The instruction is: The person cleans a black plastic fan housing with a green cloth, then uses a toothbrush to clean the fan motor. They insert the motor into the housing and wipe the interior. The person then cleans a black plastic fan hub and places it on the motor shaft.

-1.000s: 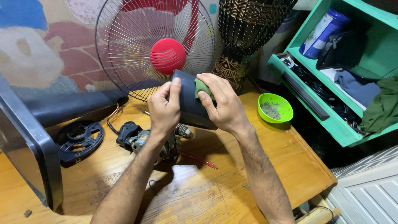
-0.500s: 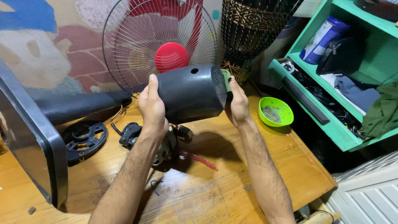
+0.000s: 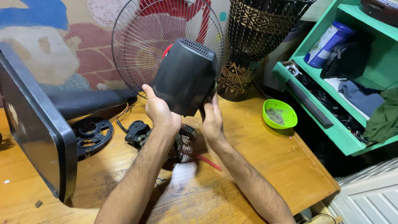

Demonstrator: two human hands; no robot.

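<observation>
Though held aloft, vented black housing (image 3: 185,76)

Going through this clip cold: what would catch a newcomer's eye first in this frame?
First, the black plastic fan motor cover, held up at centre frame between the left hand and the right hand above the wooden table. Right behind it stands the round wire fan grille with red blades showing through. The bright green bowl near the table's right edge also stands out.
</observation>
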